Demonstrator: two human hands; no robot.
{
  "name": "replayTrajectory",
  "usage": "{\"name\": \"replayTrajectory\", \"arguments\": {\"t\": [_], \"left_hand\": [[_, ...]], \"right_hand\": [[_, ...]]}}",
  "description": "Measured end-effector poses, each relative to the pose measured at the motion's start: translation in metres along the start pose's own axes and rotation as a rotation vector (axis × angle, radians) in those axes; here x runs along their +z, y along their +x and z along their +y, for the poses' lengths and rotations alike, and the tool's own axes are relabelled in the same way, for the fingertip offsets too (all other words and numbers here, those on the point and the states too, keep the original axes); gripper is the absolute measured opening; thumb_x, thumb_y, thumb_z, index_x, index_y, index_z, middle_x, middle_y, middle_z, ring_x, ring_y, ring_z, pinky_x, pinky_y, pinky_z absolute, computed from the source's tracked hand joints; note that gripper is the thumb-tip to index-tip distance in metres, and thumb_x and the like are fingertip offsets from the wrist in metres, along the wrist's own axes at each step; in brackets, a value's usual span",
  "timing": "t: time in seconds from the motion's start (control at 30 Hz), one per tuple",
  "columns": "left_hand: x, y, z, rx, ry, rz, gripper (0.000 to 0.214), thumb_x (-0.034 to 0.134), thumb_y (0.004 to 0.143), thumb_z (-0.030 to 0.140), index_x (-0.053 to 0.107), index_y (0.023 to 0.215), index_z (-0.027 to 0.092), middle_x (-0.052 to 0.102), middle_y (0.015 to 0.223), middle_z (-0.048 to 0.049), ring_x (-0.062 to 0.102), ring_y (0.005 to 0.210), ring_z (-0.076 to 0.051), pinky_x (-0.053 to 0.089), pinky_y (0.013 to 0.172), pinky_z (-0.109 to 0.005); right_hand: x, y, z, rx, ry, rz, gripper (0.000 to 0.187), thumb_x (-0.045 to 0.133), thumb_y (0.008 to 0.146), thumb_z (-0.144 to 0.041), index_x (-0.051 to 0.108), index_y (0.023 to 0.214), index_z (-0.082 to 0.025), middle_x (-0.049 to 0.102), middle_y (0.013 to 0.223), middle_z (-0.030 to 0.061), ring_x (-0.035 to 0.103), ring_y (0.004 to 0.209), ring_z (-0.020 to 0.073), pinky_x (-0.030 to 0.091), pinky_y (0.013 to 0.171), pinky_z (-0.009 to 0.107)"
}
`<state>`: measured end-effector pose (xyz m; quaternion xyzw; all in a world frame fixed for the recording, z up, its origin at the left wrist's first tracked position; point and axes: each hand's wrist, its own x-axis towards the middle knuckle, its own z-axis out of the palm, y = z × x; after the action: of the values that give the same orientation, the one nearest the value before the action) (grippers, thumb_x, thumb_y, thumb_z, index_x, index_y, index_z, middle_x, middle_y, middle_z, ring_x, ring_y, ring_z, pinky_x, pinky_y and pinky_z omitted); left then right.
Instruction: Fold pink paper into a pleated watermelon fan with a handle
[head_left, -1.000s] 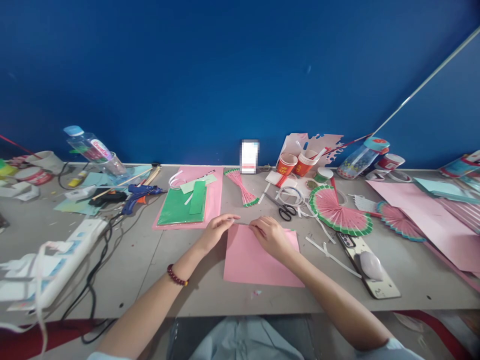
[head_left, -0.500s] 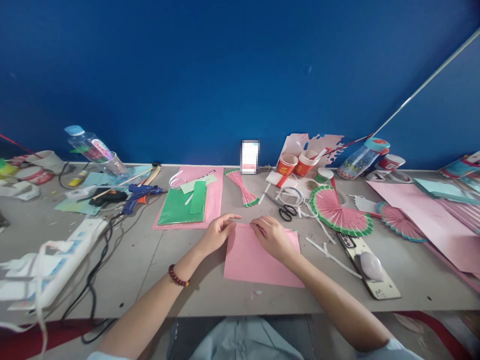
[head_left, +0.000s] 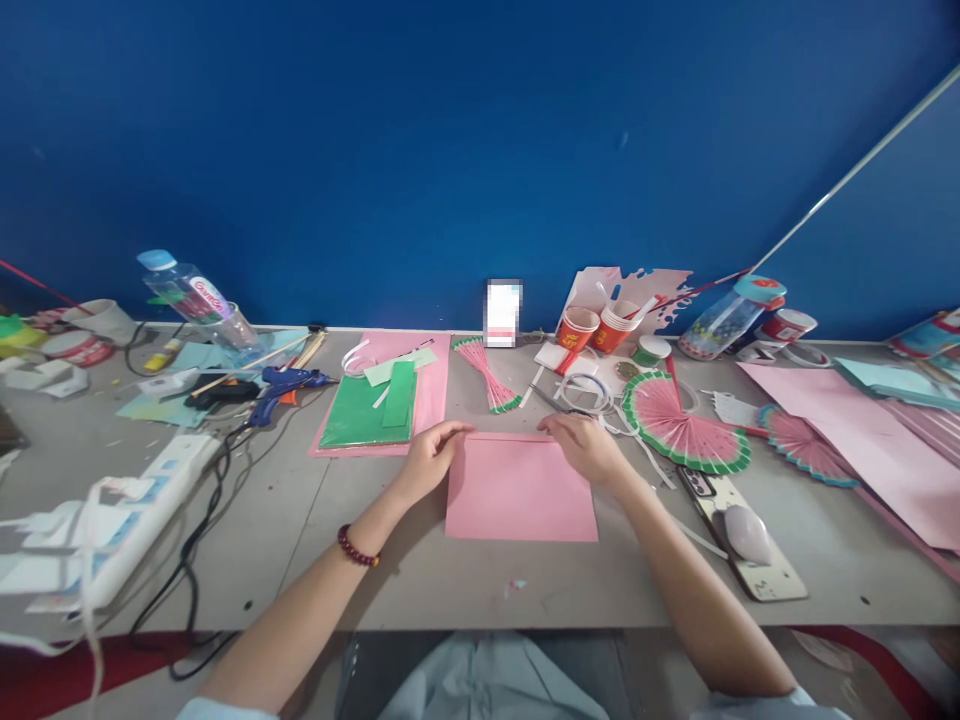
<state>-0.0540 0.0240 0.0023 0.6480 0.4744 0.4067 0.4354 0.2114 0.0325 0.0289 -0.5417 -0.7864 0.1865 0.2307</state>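
While the pink sheet point(head_left: 521, 495) lies flat on the table point(head_left: 420, 590), the left hand point(head_left: 435, 452) and right hand point(head_left: 591, 452) stand apart at its far corners, left and right respectively. Whether either grips the sheet cannot be told. A green pack point(head_left: 354, 412) lies near the left hand.

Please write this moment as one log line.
left hand: at far left corner, pink sheet; right hand: at far edge; sheet: on table

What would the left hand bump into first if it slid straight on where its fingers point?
Probably the right hand. The left hand points toward it along the far edge of the pink sheet, though their exact heights are unclear.
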Motion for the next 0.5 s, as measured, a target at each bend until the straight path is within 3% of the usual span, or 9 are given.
{"name": "replayTrajectory", "arguments": {"t": [0.2, 0.5], "left_hand": [[-0.006, 0.003, 0.0, 0.023, 0.039, 0.042, 0.029, 0.047, 0.086, 0.036, 0.065, 0.098, 0.017, 0.068, 0.103, -0.0075, 0.061, 0.099, -0.02, 0.047, 0.085, -0.03], [-0.014, 0.005, 0.001, -0.017, 0.042, 0.043, 0.034, 0.049, 0.085, 0.041, 0.065, 0.101, 0.016, 0.069, 0.104, -0.0089, 0.063, 0.096, -0.021, 0.048, 0.085, -0.032]], "right_hand": [[-0.023, 0.002, 0.022, 0.113, 0.2, -0.144, 0.026, 0.045, 0.082, -0.031, 0.068, 0.084, -0.019, 0.069, 0.081, 0.0018, 0.06, 0.075, 0.0182, 0.044, 0.07, 0.027], [-0.027, 0.002, 0.035, 0.151, 0.391, -0.219, 0.025, 0.053, 0.08, -0.037, 0.067, 0.089, -0.018, 0.068, 0.086, 0.0045, 0.06, 0.078, 0.0183, 0.045, 0.071, 0.029]]}}
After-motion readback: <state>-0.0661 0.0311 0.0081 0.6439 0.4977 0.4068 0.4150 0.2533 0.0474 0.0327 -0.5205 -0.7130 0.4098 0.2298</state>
